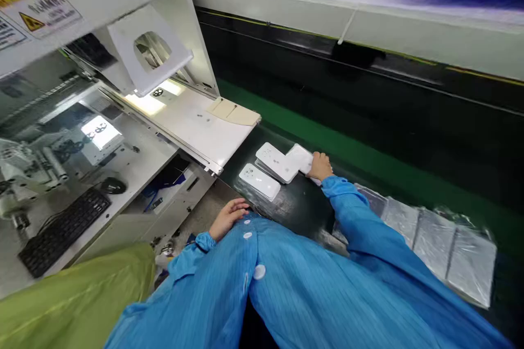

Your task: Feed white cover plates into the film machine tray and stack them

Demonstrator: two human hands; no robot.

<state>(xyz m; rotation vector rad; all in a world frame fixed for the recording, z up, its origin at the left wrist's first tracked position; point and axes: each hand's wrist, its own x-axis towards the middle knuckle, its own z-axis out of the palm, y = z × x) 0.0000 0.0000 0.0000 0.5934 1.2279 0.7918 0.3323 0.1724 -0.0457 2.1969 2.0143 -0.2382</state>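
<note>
My right hand (319, 166) lies curled on a flat white rectangular plastic casing (301, 157); whether it truly grips it I cannot tell from here. That casing sits on the dark conveyor belt (298, 207), touching a second white casing (275, 162), with a third white casing (259, 180) just beside. My left hand (228, 217) rests open, holding nothing, at the belt's near edge. Crinkled silvery foil bags (434, 245) lie to my right.

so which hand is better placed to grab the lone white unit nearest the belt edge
Probably the left hand: it rests empty by the edge of the belt, close to that white unit. The right hand is on another white piece beyond the stack.
</note>
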